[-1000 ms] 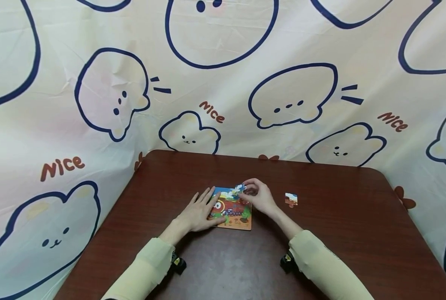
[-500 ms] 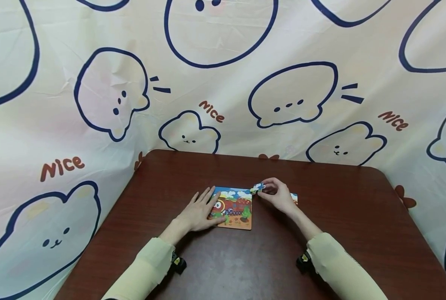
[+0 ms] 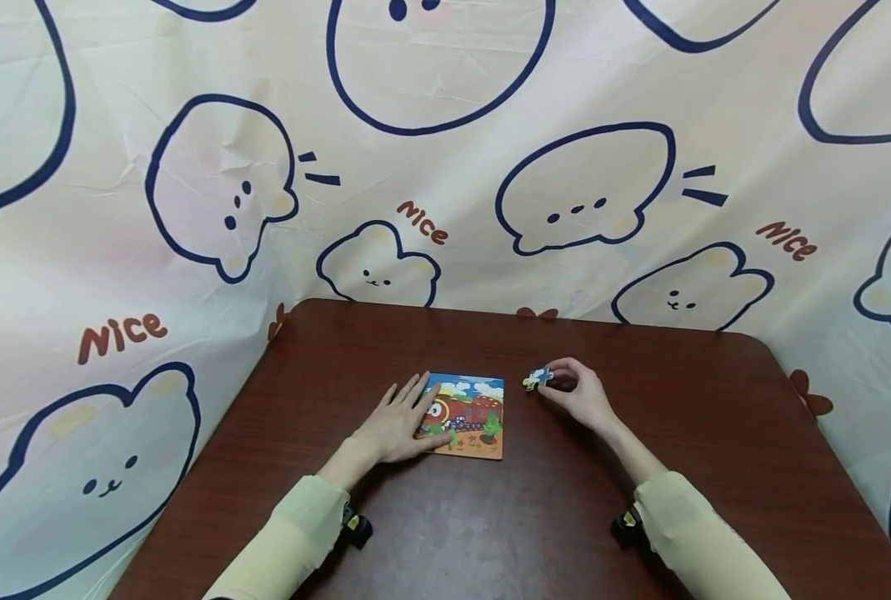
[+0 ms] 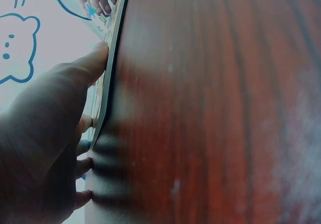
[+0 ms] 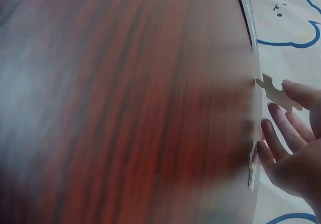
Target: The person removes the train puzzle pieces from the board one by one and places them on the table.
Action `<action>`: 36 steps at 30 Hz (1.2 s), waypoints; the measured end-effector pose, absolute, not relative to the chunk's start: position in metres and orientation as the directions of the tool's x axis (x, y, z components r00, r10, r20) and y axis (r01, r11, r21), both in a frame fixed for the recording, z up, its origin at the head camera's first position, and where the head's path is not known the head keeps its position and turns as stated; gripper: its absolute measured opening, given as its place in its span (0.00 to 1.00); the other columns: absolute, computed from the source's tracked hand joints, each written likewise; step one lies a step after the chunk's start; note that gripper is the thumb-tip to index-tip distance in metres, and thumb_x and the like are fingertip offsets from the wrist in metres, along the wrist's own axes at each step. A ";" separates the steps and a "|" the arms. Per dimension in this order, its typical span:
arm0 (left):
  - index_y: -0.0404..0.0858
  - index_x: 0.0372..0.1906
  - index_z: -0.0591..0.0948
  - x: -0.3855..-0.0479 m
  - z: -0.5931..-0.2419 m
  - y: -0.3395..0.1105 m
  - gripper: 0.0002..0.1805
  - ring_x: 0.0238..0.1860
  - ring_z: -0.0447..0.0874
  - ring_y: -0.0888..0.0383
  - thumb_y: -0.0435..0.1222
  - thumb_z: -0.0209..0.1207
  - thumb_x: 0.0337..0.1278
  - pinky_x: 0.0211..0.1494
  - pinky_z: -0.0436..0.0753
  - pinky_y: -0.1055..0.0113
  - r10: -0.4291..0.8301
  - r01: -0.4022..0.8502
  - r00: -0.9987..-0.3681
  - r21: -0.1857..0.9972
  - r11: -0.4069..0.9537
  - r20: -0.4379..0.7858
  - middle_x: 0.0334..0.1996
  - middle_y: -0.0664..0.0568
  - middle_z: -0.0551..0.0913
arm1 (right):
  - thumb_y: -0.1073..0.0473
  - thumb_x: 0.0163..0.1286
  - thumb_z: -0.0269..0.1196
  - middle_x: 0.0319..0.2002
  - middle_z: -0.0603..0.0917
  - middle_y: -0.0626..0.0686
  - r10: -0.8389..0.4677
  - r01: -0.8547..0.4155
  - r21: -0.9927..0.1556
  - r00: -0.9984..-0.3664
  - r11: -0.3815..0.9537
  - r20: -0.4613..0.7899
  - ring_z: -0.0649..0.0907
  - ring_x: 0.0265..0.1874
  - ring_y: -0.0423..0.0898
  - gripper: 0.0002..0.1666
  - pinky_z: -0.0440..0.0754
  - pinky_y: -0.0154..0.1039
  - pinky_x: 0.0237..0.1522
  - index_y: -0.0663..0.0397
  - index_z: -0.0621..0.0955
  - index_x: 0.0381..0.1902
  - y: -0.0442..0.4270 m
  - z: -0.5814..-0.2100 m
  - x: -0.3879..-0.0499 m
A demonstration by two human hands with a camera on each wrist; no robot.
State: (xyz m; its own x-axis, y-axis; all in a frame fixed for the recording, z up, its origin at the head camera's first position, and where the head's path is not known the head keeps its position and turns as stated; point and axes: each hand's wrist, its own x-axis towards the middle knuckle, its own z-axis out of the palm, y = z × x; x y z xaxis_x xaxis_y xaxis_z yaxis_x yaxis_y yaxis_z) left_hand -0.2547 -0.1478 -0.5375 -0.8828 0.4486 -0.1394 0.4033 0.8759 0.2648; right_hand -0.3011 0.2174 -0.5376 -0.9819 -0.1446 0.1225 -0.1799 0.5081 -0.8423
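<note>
A square jigsaw puzzle [image 3: 475, 417] with a colourful red train picture lies flat on the table. My left hand [image 3: 394, 429] rests with spread fingers on its left side; in the left wrist view the thumb [image 4: 95, 61] touches the board's edge. To the right of the puzzle, my right hand [image 3: 583, 400] pinches a blue and white puzzle piece [image 3: 538, 379] between thumb and fingers. The right wrist view shows this puzzle piece [image 5: 275, 93] tilted and held above the table, its plain back visible. Another piece, seen earlier farther right, is hidden behind the right hand in the head view.
The brown wooden table [image 3: 460, 533] reaches to a pale curtain [image 3: 460, 175] printed with cartoon animals behind it. A dark wrist camera [image 3: 357, 527] sits at the left cuff and another camera [image 3: 628, 528] at the right cuff.
My right hand has lifted the puzzle piece off the puzzle's top right area and carried it to the right, past the board's edge. My left hand has stayed in place.
</note>
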 end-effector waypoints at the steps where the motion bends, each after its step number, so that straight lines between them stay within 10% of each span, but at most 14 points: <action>1: 0.47 0.92 0.51 -0.255 -0.537 -0.148 0.55 0.93 0.43 0.42 0.72 0.53 0.75 0.92 0.50 0.34 0.449 0.404 -0.883 0.267 0.875 -0.137 0.93 0.45 0.44 | 0.65 0.72 0.76 0.53 0.92 0.66 -0.142 -0.181 -0.836 -0.982 0.518 0.125 0.90 0.55 0.62 0.22 0.88 0.48 0.59 0.63 0.83 0.60 0.219 -0.538 -0.301; 6: 0.46 0.92 0.52 -0.254 -0.536 -0.148 0.54 0.93 0.44 0.41 0.71 0.53 0.76 0.91 0.51 0.33 0.459 0.413 -0.878 0.274 0.869 -0.132 0.93 0.44 0.44 | 0.63 0.72 0.76 0.58 0.88 0.67 -0.145 -0.189 -0.790 -0.981 0.583 0.128 0.86 0.61 0.64 0.22 0.84 0.65 0.68 0.63 0.84 0.60 0.228 -0.540 -0.300; 36: 0.45 0.92 0.53 -0.254 -0.533 -0.148 0.55 0.93 0.44 0.41 0.71 0.53 0.75 0.91 0.52 0.33 0.467 0.423 -0.875 0.270 0.865 -0.126 0.92 0.43 0.45 | 0.58 0.73 0.77 0.69 0.79 0.68 -0.282 -0.319 -0.585 -0.947 0.746 0.157 0.74 0.71 0.69 0.22 0.76 0.71 0.72 0.63 0.86 0.59 0.245 -0.548 -0.299</action>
State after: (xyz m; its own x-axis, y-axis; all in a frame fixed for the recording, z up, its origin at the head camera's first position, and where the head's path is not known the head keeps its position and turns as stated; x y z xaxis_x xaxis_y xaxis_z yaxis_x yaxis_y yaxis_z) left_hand -0.2535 -0.1477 -0.5332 -0.8751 0.4672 -0.1260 0.4229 0.8650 0.2702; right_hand -0.2992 0.2446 -0.5482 -0.9466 -0.2816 0.1571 -0.3190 0.7456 -0.5850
